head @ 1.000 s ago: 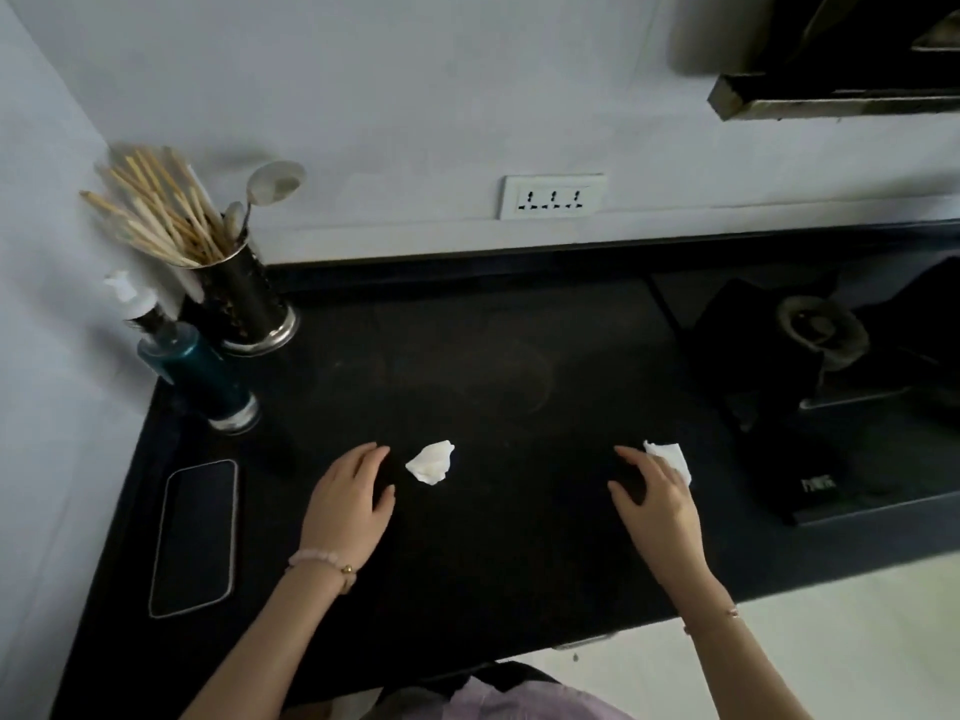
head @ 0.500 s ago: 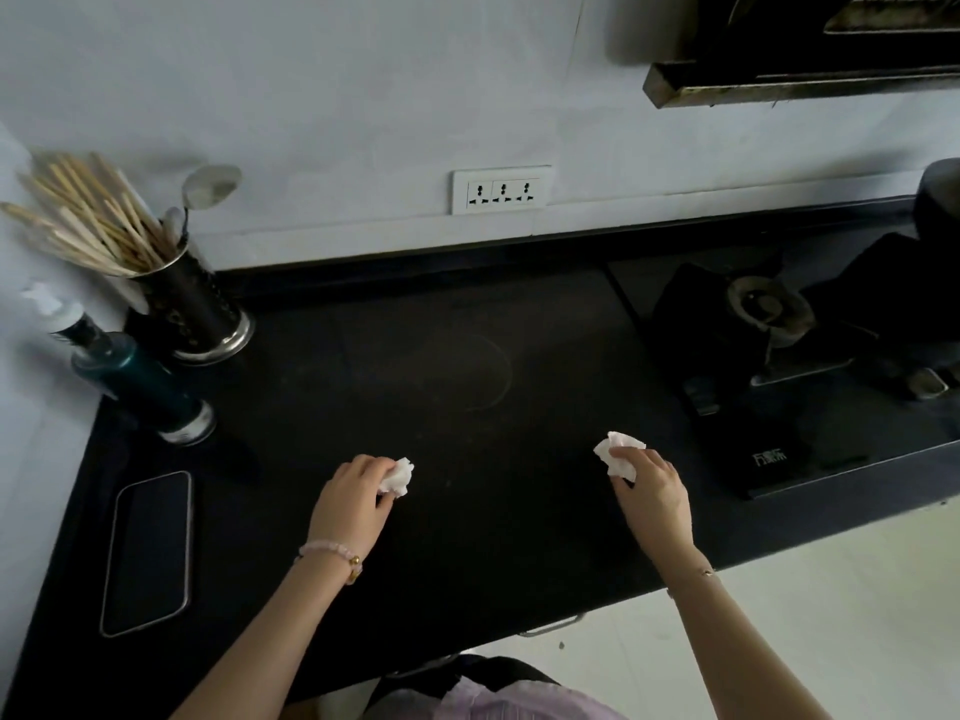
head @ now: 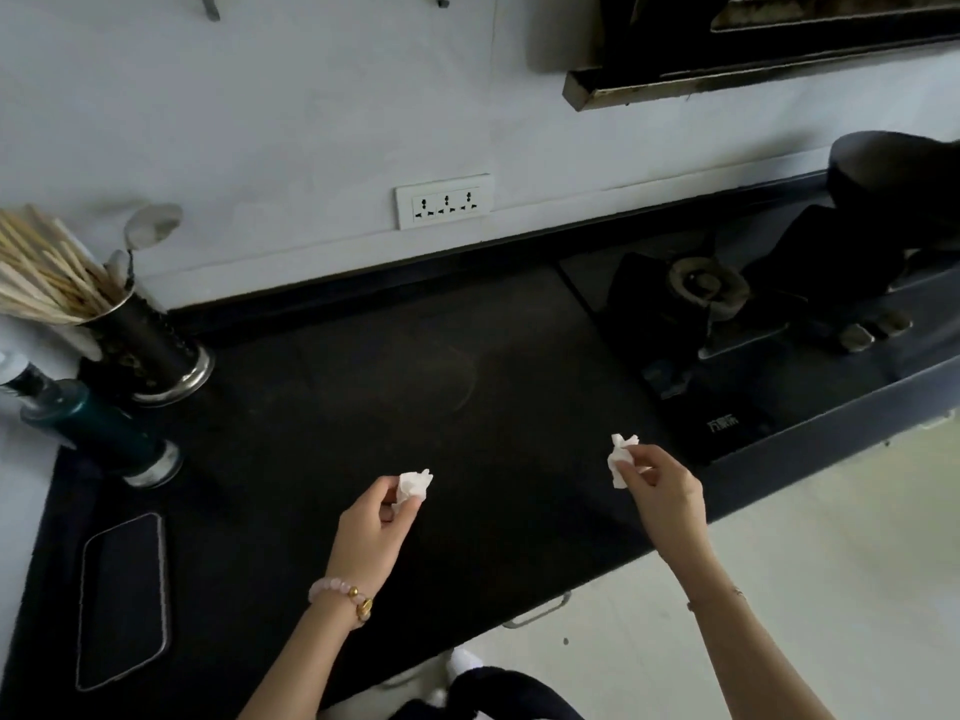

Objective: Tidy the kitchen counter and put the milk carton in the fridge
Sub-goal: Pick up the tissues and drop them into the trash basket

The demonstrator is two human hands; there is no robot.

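Black stone worktop (head: pixel 519 459) runs from the left wall to the hob (head: pixel 727 366) at the right, and most of its middle lies bare under my hands. On the far right of the hob sits a dark pan (head: pixel 898 168). At the far left stands a metal holder (head: pixel 150 350) crammed with chopsticks (head: pixel 47 283) and a spoon, and just beside it, nearer me, a teal pump bottle (head: pixel 98 428). Near the left edge a phone (head: pixel 122 600) lies flat, face up.

Smallest are the two things I hold. My left hand (head: pixel 371 532) pinches a crumpled white tissue (head: pixel 413 485) between thumb and fingertips, lifted clear of the stone. My right hand (head: pixel 662 496) pinches a second wad (head: pixel 621 459) the same way, its loose end hanging below the grip.

Both scraps should be nearly weightless, soft and easy to crush, so any pinch holds them; I judge the one risk is a torn shred dropping back onto the dark surface. Balling each into the palm would be safer than fingertip holds.

The milk carton and the fridge are nowhere in view, so I cannot tell where they stand. When I reach the carton I expect it to be heavier, possibly damp and slick, best taken round its body with a whole hand. Nothing lies between my hands and the near edge.
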